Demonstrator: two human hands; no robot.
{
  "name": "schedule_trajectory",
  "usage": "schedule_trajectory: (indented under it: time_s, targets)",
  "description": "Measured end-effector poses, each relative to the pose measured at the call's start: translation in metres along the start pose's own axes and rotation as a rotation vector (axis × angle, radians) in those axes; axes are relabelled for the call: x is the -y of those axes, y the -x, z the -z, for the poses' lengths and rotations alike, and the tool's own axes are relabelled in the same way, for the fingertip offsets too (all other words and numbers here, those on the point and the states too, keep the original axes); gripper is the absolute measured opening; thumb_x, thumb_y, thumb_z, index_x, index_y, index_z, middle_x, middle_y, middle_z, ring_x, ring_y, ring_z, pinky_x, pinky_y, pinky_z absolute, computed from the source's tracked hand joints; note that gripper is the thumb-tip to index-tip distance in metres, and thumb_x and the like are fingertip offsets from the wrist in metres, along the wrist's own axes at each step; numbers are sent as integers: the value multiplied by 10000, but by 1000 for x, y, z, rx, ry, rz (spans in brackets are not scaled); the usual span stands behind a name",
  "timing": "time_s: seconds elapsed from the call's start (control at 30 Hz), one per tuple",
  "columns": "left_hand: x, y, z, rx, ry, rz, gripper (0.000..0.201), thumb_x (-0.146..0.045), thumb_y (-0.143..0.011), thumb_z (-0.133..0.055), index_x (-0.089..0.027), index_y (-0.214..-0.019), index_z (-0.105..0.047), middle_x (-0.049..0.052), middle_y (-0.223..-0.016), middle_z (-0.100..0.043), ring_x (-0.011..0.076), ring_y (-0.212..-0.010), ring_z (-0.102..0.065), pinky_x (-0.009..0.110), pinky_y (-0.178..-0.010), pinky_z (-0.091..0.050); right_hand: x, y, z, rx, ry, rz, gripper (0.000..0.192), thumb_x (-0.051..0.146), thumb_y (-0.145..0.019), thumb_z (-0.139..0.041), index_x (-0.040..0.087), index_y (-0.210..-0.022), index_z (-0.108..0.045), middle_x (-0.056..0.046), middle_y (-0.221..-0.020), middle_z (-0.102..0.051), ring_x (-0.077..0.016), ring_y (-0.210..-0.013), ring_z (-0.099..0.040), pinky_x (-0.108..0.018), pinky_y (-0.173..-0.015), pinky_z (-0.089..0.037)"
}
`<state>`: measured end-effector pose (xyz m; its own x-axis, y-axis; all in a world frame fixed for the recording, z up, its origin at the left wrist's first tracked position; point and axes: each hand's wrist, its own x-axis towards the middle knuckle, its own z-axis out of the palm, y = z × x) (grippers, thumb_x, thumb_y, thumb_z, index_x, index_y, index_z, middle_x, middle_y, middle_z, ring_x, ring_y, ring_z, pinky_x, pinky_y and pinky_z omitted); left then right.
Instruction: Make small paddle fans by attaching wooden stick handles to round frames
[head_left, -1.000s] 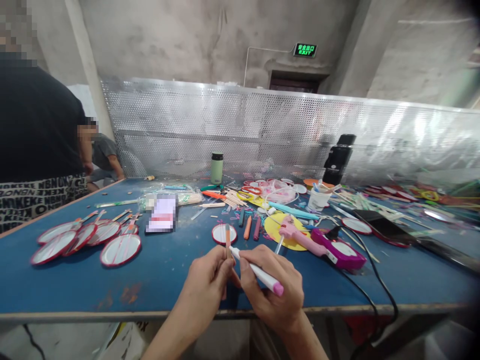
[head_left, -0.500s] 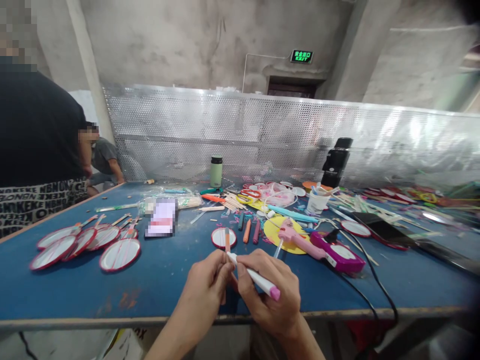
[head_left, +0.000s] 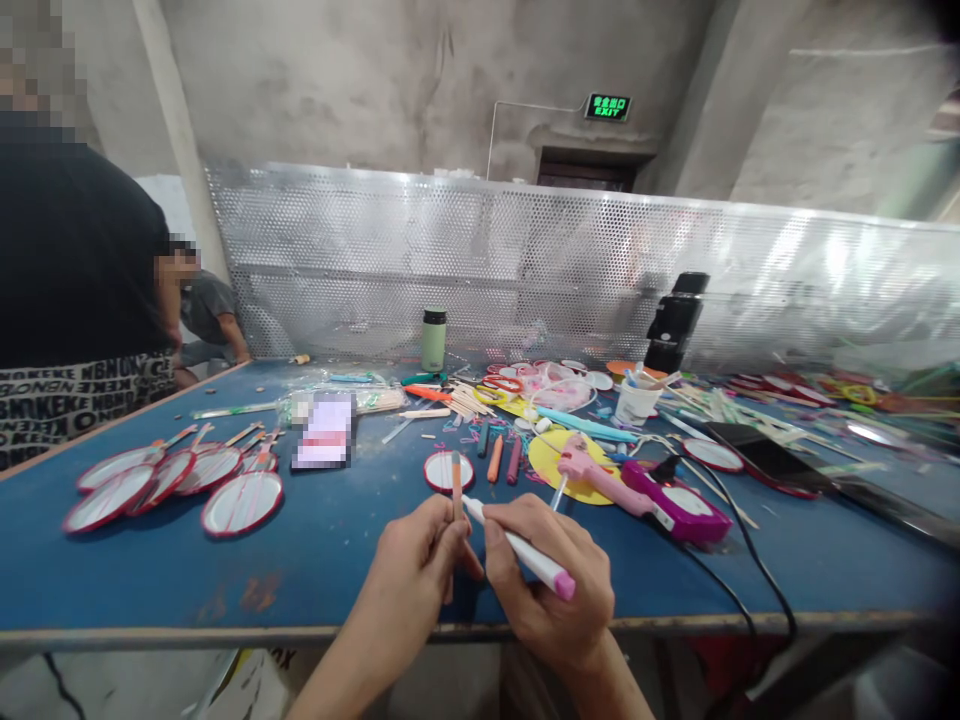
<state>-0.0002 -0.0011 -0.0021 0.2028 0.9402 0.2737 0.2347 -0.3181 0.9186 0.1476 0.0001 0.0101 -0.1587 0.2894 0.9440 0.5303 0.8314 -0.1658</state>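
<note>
While the left hand (head_left: 420, 565) pinches the stick (head_left: 455, 478) upright over the counter (head_left: 322, 560) edge, the right hand (head_left: 551, 590), closed on the pen (head_left: 517, 548) at 3 o'clock, should mark with light, steady strokes, stick braced.

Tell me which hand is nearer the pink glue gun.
Right. The right hand, holding a white marker, sits just below and left of the pink glue gun; the left hand, holding a stick, is farther left.
</note>
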Motion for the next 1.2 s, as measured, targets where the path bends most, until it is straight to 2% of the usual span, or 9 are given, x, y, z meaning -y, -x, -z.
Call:
schedule_trajectory:
  time_s: [0.13, 0.33, 0.53, 0.7, 0.87, 1.07, 1.2]
  targets:
    - [-1, 0, 1, -17, -21, 1, 346, -411, -975, -438, -201, -708, -501, -64, -525, -487, 113, -500, -431, 226, -527, -321, 0, -2, -1, 61, -37, -9, 100, 93, -869, -564, 162, -856, -635, -11, -666, -651, -111, -561, -574, -234, -560, -444]
    - [0, 1, 0, -3, 1, -3, 342, -406, -976, -432, -200, -716, -515, -66, -521, -485, 111, -486, -423, 227, -515, -314, 1, -2, 0, 13, 3, -14, 102, 92, -860, -579, 174, -844, -638, -3, -651, -651, -112, -544, -577, -235, -554, -445]
    - [1, 1, 1, -8, -16, -8, 343, -418, -972, -439, -203, -712, -505, -65, -521, -489, 114, -492, -432, 227, -517, -316, 3, -3, 0, 60, -30, -1, 105, 96, -871, -561, 169, -855, -635, -10, -662, -656, -114, -550, -582, -235, -556, -450]
    - [1, 1, 0, -8, -10, -7, 353, -424, -972, -433, -201, -710, -513, -64, -520, -486, 115, -491, -434, 229, -520, -322, 2, -3, -1, 10, -6, -5, 100, 90, -861, -578, 170, -854, -639, -8, -661, -662, -116, -556, -591, -237, -563, -455]
    - [0, 0, 0, -14, -16, -8, 341, -424, -972, -436, -202, -722, -504, -66, -529, -486, 114, -500, -435, 228, -527, -327, 1, -3, -1, 57, -39, -4, 106, 94, -871, -564, 167, -856, -640, -8, -661, -656, -111, -550, -581, -232, -557, -451]
    - [-2, 0, 1, -2, -4, 2, 357, -422, -976, -428, -200, -711, -516, -65, -534, -482, 113, -494, -424, 231, -520, -318, 0, -1, 0, -6, 30, -7, 96, 95, -858, -583, 170, -845, -641, 3, -635, -631, -109, -532, -564, -234, -547, -435]
    - [-2, 0, 1, -14, -26, -1, 361, -431, -975, -433, -205, -700, -494, -64, -528, -486, 115, -503, -426, 231, -524, -316, 0, -2, -1, 50, -25, -10, 101, 96, -872, -565, 167, -849, -634, -9, -661, -651, -111, -555, -577, -236, -560, -444]
